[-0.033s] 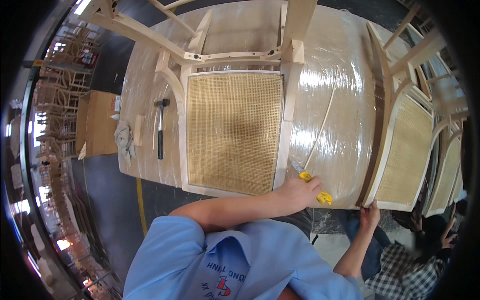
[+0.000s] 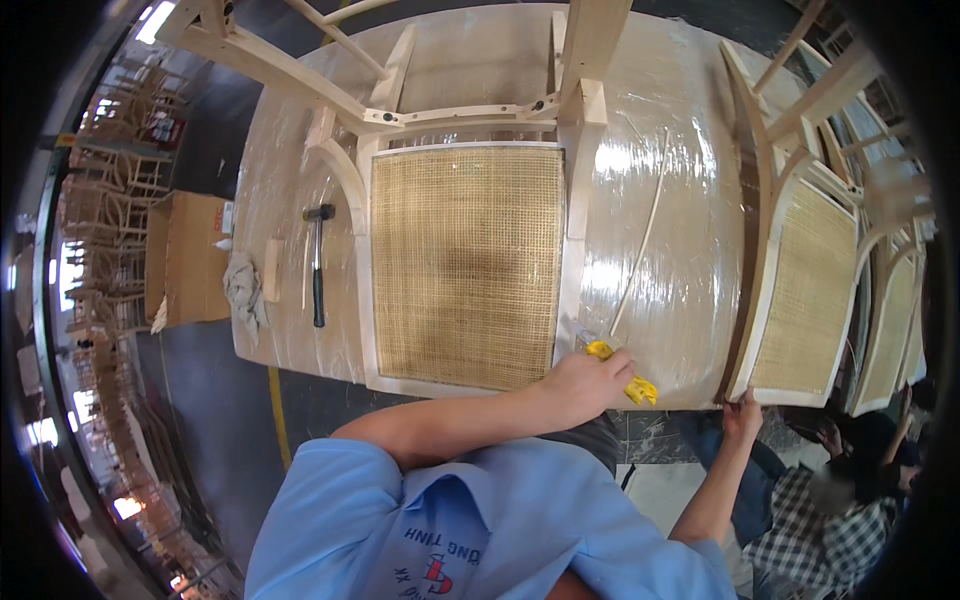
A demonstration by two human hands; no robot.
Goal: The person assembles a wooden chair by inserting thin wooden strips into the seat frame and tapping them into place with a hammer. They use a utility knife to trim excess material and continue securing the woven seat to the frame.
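1 head-worn fisheye looks down past a blue shirt (image 2: 325, 520); the wrapped tabletop (image 2: 690, 265) lies close below.

On the blue shirt (image 2: 350, 500), dark capitals (image 2: 440, 535) run upside down in an arc, with a red emblem (image 2: 434, 570) beneath and more small dark letters beside it. The cardboard box (image 2: 182, 265) bears red capitals (image 2: 219, 217) beside a white label (image 2: 228, 219), its print too small to read.

Right of the rectangular tan woven-cane panel (image 2: 465, 260), I see the left hand (image 2: 588, 384) gripping a yellow-handled tool (image 2: 641, 389); farther right, the right hand (image 2: 742, 418) touches a pale wooden cane-panelled chair (image 2: 808, 292).
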